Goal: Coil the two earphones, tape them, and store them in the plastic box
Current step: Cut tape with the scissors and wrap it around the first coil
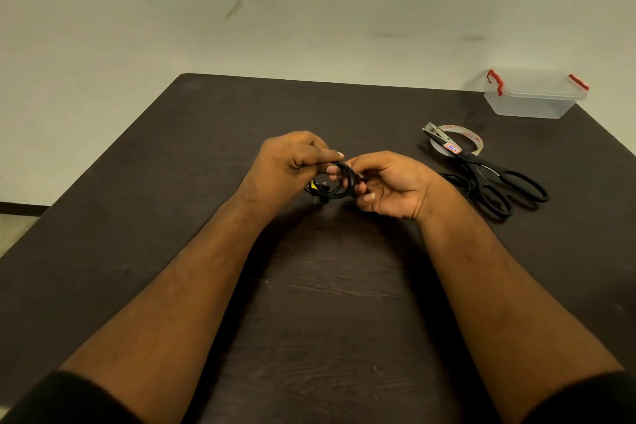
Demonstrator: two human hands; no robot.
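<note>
While held up between both hands above the dark table (309, 286), sat coiled into a small black loop: the first earphone (339, 184). Pinched at its upper left edge by the left hand (287, 165), thumb and fingers curled round the cord. Gripped on its right side by the right hand (392, 188), palm turned up, fingertips (369, 197) curled in against the loop. Hung just below the left hand, under the coil: a bit of cord end with a yellow spot.

Lay just right of the right hand, on the table: the second earphone (454, 182), a loose black tangle, partly hidden behind the wrist and touching the scissors. Rested farther right of that hand: black-handled scissors (488, 172), blades pointing away and lying across a roll of tape (476, 141). Stood well beyond and to the right of the right hand, at the table's far corner: the clear plastic box (531, 98) with red latches, lid on. Showed at the bottom corners: dark sleeves (69, 399).
</note>
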